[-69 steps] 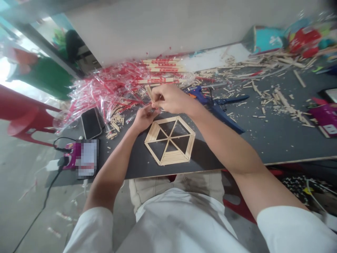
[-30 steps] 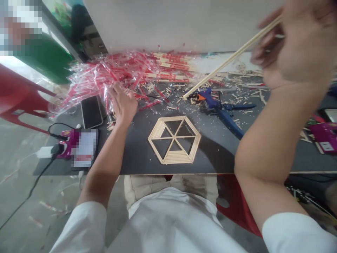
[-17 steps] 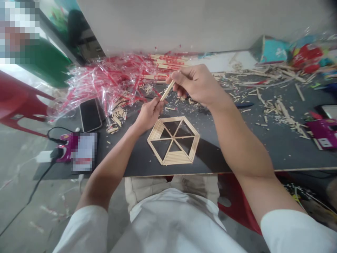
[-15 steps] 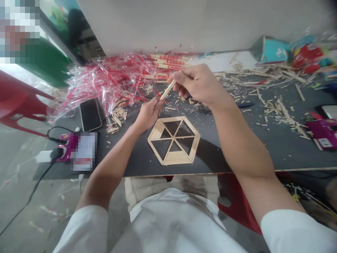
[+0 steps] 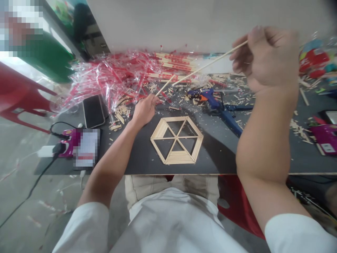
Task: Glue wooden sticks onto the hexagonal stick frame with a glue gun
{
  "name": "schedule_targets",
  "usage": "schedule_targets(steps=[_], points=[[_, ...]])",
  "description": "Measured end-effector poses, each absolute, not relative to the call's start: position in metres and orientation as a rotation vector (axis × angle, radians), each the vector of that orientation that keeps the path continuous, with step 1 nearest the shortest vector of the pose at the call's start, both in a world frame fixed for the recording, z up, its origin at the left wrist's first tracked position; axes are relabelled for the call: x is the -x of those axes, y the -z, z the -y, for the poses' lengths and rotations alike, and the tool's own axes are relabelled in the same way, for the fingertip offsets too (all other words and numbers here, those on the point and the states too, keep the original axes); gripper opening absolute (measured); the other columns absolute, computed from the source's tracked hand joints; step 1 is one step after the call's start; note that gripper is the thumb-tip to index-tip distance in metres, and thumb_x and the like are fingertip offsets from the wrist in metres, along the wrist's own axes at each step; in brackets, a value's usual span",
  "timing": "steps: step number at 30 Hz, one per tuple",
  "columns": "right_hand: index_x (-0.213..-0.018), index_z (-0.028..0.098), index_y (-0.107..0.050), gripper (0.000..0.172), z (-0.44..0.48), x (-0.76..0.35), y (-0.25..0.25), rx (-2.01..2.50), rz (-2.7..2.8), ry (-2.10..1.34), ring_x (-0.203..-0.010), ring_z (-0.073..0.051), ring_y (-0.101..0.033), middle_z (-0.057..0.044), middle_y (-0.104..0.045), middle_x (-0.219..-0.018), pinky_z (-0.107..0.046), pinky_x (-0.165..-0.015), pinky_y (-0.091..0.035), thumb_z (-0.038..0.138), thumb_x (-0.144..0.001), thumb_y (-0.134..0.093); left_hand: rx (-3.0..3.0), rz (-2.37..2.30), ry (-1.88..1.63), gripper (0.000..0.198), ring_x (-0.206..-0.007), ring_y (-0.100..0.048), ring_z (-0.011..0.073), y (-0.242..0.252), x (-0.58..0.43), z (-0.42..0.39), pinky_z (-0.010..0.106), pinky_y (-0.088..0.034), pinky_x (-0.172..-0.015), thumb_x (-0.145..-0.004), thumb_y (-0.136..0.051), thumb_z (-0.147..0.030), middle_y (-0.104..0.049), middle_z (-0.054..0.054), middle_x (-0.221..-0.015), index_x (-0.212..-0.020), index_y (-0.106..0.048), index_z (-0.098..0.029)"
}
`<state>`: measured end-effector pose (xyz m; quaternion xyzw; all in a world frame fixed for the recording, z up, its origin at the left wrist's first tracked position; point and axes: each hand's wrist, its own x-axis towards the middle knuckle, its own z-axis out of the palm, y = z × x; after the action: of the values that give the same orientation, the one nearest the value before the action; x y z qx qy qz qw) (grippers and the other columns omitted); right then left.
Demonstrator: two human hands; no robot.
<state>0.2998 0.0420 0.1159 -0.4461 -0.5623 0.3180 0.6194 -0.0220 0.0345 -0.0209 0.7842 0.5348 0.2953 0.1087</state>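
My left hand (image 5: 145, 109), over the left side of the dark table, is closed on a thin wooden chopstick (image 5: 165, 85) that slants up to the right. Raised high on the right, my right hand (image 5: 268, 58) pinches one end of another chopstick (image 5: 210, 64). That stick points down to the left, its free end near the tip of the first. Between my forearms lies a flat hexagonal frame (image 5: 181, 159) of wooden sticks with spokes meeting at its centre. Two of its sections are partly filled with rows of sticks.
Red and clear wrappers (image 5: 105, 75) heap at the back left, beside wrapped chopsticks (image 5: 179, 63). A blue tool with an orange part (image 5: 210, 96) and blue handles (image 5: 230, 121) lie right of centre among wood scraps. Phone (image 5: 93, 111) and purple power strip (image 5: 68, 142) sit left.
The sticks that were together between my hands are now apart, one in each hand. My right hand has moved up and right, uncovering the blue tool.
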Motion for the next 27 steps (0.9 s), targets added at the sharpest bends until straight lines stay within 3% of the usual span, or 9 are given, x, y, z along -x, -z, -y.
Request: schedule_targets(steps=[3, 6, 9, 13, 18, 24, 27], points=[[-0.074, 0.02, -0.075, 0.035, -0.042, -0.304, -0.115, 1.042, 1.339, -0.74, -0.045, -0.01, -0.051, -0.003, -0.066, -0.062, -0.031, -0.048, -0.033, 0.025, -0.106, -0.061, -2.321, -1.717, -0.825, 0.037, -0.095, -0.073, 0.027, 0.021, 0.022, -0.034, 0.037, -0.054, -0.081, -0.11, -0.044, -0.036, -0.079, 0.013, -0.109, -0.127, -0.072, -0.02], [-0.079, 0.02, -0.077, 0.024, -0.041, -0.303, -0.114, 1.098, 1.488, -0.806, -0.05, -0.011, -0.056, -0.003, -0.071, -0.067, -0.03, -0.051, -0.04, 0.035, -0.098, -0.076, -2.438, -1.703, -0.891, 0.038, -0.11, -0.069, 0.0298, 0.02, 0.02, -0.032, 0.042, -0.055, -0.094, -0.11, -0.046, -0.04, -0.077, 0.014, -0.121, -0.129, -0.073, -0.02], [-0.085, 0.019, -0.078, 0.016, -0.037, -0.295, -0.115, 1.145, 1.594, -0.855, -0.054, -0.01, -0.06, -0.003, -0.077, -0.073, -0.029, -0.054, -0.045, 0.024, -0.099, -0.073, -2.533, -1.539, -1.059, 0.049, -0.111, -0.067, 0.0281, 0.017, 0.017, -0.031, 0.045, -0.053, -0.102, -0.114, -0.035, -0.047, -0.077, 0.013, -0.113, -0.119, -0.075, -0.02], [-0.089, 0.018, -0.082, 0.017, -0.03, -0.285, -0.119, 1.23, 1.659, -0.9, -0.059, -0.01, -0.062, -0.004, -0.081, -0.079, -0.028, -0.058, -0.048, 0.009, -0.097, -0.069, -2.433, -1.3, -1.187, 0.06, -0.09, -0.07, 0.0209, 0.019, 0.01, -0.03, 0.037, -0.056, -0.09, -0.116, -0.024, -0.054, -0.077, 0.009, -0.093, -0.117, -0.073, -0.02], [-0.095, 0.016, -0.084, 0.013, -0.03, -0.289, -0.12, 1.291, 1.697, -0.861, -0.064, -0.012, -0.065, -0.006, -0.082, -0.083, -0.03, -0.064, -0.051, 0.012, -0.096, -0.072, -2.259, -1.335, -1.287, 0.039, -0.065, -0.064, 0.0127, 0.027, 0.004, -0.028, 0.027, -0.052, -0.07, -0.112, -0.048, -0.052, -0.076, 0.002, -0.084, -0.13, -0.066, -0.023], [-0.084, 0.017, -0.079, 0.015, -0.027, -0.289, -0.128, 1.55, 1.899, -0.829, -0.066, -0.012, -0.062, -0.006, -0.08, -0.083, -0.031, -0.069, -0.051, 0.016, -0.097, -0.072, -2.376, -1.369, -1.114, 0.03, -0.077, -0.071, 0.0145, 0.019, 0.003, -0.022, 0.025, -0.052, -0.078, -0.111, -0.05, -0.037, -0.077, 0.002, -0.084, -0.112, -0.074, -0.019], [-0.077, 0.02, -0.077, 0.019, -0.037, -0.295, -0.119, 1.756, 2.087, -0.656, -0.061, -0.013, -0.057, -0.003, -0.073, -0.069, -0.035, -0.072, -0.048, 0.026, -0.095, -0.077, -2.452, -1.353, -1.02, 0.034, -0.08, -0.073, 0.017, 0.015, 0.003, -0.019, 0.027, -0.052, -0.079, -0.111, -0.047, -0.037, -0.078, 0.005, -0.085, -0.113, -0.075, -0.018]])
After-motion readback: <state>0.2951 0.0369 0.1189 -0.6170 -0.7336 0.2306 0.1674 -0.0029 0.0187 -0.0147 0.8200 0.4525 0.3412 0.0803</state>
